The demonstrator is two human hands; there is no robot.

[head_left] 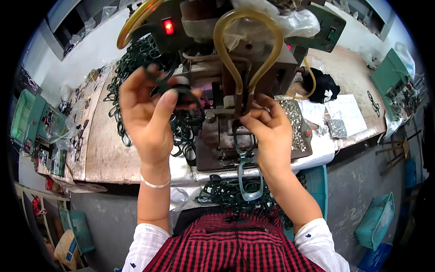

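Note:
My left hand (152, 113) is raised left of the machine, fingers curled round a dark eyeglass frame (199, 111), slightly blurred; whether it holds more than one I cannot tell. My right hand (272, 131) is at the machine's work point, thumb and forefinger pinched at the upper end of a dark green-grey eyeglass frame (252, 197). That frame has no lenses and hangs lengthwise over the front of the bench machine (208, 156). Just above my right fingertips, two metal prongs joined to a looped yellowish tube (220, 38) come down. The exact contact there is hidden.
Dark eyeglass frames (140, 56) are heaped left of the machine, and more (217, 190) lie at my lap. Small shiny metal parts (293, 120) are piled on the right, beside papers (346, 113) and a black cloth (324, 86). Teal crates (375, 222) stand on the floor.

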